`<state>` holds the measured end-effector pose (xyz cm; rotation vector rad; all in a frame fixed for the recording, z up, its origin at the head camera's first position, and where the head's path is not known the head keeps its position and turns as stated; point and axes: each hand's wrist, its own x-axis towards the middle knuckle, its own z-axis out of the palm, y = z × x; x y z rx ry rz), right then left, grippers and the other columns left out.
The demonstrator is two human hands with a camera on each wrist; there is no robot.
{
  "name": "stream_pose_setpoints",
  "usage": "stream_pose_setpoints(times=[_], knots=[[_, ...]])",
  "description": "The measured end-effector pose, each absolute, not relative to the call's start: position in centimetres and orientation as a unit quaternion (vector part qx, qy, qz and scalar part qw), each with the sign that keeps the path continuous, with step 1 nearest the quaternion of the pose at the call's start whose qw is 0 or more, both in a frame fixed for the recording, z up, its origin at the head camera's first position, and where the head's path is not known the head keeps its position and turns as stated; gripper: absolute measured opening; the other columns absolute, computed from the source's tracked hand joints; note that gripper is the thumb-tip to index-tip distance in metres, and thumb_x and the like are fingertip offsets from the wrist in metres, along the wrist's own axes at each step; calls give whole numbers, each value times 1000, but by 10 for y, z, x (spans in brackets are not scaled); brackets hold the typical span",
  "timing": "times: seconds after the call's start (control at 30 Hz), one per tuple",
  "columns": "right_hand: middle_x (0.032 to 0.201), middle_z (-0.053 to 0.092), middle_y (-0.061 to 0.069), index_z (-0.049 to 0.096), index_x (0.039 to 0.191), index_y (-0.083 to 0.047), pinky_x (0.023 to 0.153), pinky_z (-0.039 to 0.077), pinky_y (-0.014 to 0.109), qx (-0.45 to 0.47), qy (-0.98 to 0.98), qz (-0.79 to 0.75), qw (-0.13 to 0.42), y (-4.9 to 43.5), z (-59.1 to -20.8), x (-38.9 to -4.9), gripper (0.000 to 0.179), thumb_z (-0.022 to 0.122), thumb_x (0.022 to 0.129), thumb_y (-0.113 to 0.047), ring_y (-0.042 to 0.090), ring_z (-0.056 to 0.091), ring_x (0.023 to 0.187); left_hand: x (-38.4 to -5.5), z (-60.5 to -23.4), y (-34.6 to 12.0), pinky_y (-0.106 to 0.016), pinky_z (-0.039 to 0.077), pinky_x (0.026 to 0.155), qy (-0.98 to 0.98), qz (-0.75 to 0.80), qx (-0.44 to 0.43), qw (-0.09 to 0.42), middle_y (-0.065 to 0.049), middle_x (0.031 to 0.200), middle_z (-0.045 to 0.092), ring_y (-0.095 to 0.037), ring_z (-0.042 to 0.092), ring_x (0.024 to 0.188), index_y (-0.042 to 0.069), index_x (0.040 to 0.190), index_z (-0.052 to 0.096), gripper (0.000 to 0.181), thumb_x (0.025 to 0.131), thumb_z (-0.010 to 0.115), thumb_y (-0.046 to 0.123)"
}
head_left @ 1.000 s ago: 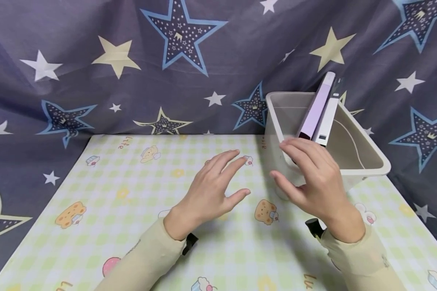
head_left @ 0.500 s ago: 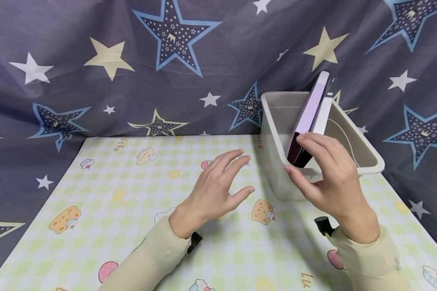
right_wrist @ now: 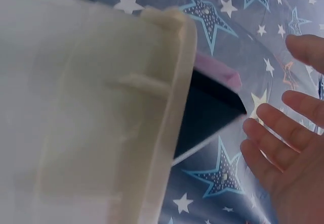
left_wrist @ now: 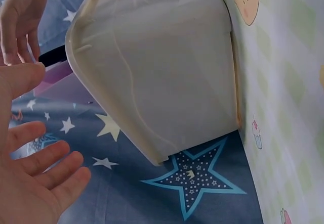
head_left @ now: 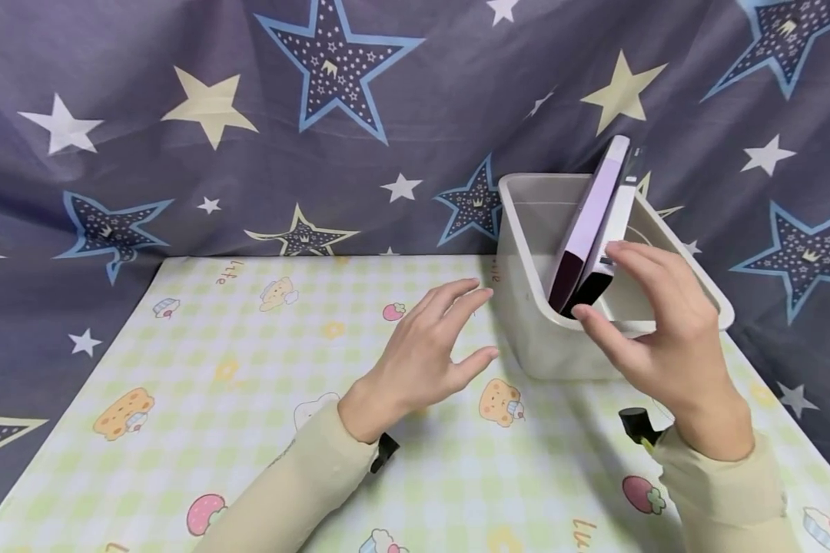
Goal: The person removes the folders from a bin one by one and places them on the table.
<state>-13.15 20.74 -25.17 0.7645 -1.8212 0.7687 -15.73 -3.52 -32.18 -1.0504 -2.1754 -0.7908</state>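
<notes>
A slim purple book-like item and a slim black-and-white one stand side by side on edge in the pale grey plastic bin. Both lean to the right, their far ends rising above the rim. My right hand hovers over the bin's near side, fingers spread and relaxed, fingertips close to the black near end. In the right wrist view that black end sticks out past the rim, apart from the fingers. My left hand is held above the table, left of the bin, fingers spread and holding nothing.
The bin stands at the table's back right, by a dark star-patterned curtain. A green-and-white checked cloth with cartoon prints covers the table. Small black wrist mounts sit at both cuffs.
My right hand has moved right, away from the purple item and past the black-and-white one, uncovering their near ends. The left hand has drifted slightly right. Both items stay in the bin.
</notes>
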Motion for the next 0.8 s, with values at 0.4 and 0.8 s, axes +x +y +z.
stream_pose_setpoints(times=[0.4,0.8], knots=[[104,64,23,66,113,3,95,40,24,259,-781,333,461,246,-255,-141,62,73,77,-47,21,58,103,-162,-321,-25,-31,39,103,-813,-308,-397,293,-13,133,51,-23,50,122,5,130,53,58,83,73,34],[117,63,12,63,122,-3,98,35,19,210,-838,316,392,286,-261,-148,61,83,68,-22,6,51,113,-166,-315,-18,-29,39,102,-805,-314,-405,298,-14,131,52,-23,50,121,3,129,53,57,84,71,34]])
